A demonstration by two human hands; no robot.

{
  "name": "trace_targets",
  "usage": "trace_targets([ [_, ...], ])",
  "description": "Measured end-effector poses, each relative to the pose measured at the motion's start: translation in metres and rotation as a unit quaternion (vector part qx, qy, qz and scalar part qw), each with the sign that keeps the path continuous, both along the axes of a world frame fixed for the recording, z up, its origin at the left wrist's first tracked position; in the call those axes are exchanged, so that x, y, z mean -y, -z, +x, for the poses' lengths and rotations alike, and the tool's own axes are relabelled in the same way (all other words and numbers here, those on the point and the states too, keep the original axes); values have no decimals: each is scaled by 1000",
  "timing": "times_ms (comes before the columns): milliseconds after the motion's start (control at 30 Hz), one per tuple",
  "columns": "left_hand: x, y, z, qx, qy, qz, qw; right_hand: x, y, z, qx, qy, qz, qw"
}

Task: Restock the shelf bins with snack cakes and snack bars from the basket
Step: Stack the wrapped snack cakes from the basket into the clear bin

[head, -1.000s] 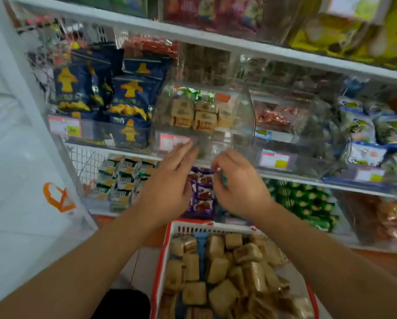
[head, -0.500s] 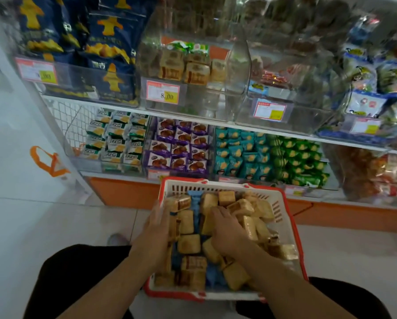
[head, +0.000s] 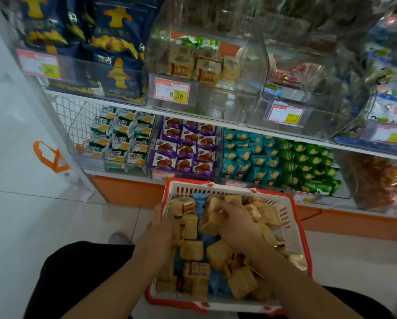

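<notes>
— What's in the basket (head: 287,217)?
— Tan, clear-wrapped snack cakes (head: 191,249), heaped over blue packs, on the person's lap.
— And the hands?
— Right hand (head: 235,221) closed on one cake; left hand (head: 159,236) gripping cakes at the rim.
— Any writing?
— A price tag (head: 172,91) reads "8.00" on the clear bin (head: 250,65).

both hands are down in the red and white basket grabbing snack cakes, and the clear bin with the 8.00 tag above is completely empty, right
Not quite: the clear bin behind the 8.00 tag is not empty. The head view shows a few wrapped snack cakes in it. The rest holds: the left hand and right hand are in the basket.
</notes>
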State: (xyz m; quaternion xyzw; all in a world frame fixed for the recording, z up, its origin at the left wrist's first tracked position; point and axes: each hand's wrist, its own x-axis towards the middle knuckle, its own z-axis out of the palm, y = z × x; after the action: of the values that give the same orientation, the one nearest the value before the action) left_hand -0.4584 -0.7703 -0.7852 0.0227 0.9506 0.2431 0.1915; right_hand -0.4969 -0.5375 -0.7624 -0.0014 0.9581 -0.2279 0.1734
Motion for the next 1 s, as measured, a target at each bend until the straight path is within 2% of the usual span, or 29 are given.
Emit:
trace_targets([
  [67, 4, -6, -3, 15, -13, -13, 1000, 0, -21, 4, -49, -11, -59, 997],
  [133, 4, -27, -11, -22, -40, 9, 999, -2, -51, 13, -99, -29, -120, 987],
  [200, -1, -62, -18, -28, -90, 80, 992, -1, -86, 22, -143, -44, -174, 973],
  [233, -5, -85, -20, 10, -120, 155, 981, 0, -103, 27, -166, -51, -196, 965],
  [267, -10, -110, -21, 72, -154, 264, 949, 0, -118, 31, -188, -54, -217, 956],
  [333, -16, -151, -14, 190, -182, 472, 842, 0, -146, 39, -234, -54, -262, 935],
  [367, -16, -166, -10, 206, -159, 522, 812, 0, -159, 43, -258, -56, -281, 923],
  [400, -17, -178, -4, 201, -129, 544, 804, -1, -170, 47, -279, -62, -292, 913],
  [533, -21, -213, 13, 106, -64, 536, 835, -4, -196, 61, -324, -88, -292, 896],
  [633, -26, -233, 21, 26, -29, 480, 876, -12, -210, 73, -284, -83, -265, 918],
  [700, -27, -242, 24, -14, -20, 455, 890, -17, -217, 81, -244, -69, -273, 928],
  [867, -38, -251, 28, -74, -12, 453, 889, -23, -227, 82, -191, -10, -335, 922],
  [1000, -44, -254, 28, -40, 7, 497, 867, -29, -234, 75, -164, 18, -408, 898],
])
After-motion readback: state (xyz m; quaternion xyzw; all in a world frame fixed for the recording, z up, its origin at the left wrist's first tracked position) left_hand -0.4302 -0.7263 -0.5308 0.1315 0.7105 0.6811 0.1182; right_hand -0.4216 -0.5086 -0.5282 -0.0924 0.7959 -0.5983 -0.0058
